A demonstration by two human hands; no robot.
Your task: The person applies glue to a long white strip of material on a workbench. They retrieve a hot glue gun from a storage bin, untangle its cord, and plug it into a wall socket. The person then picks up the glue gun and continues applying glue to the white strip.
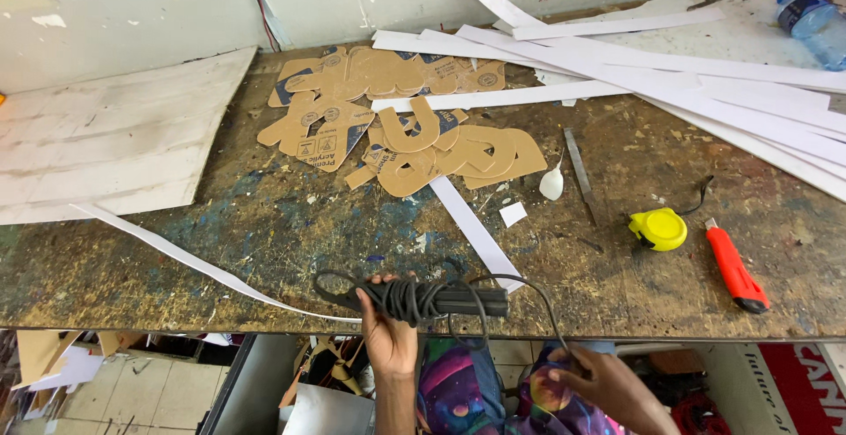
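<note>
The left hand is closed around a dark, bar-shaped tool with black cord wound about its middle, held at the near edge of the surface. The tool's long axis runs left to right, roughly level and along that edge, its blunt end pointing right and a thinner end sticking out to the left of the fist. The left forearm comes up from below, wrist straight, knuckles toward the far side. A loose run of the cord arcs off the right end, over the edge and down to the right hand, which sits lower and nearer, below the surface, with its fingers pinched on the cord. So the tool lies up and to the left of the right hand, and the left hand is the one on it. Farther back lie brown cardboard cut-outs, long white strips and a white teardrop-shaped piece. To the right are a yellow tape measure, an orange knife and, in the far corner, a blue bottle.
</note>
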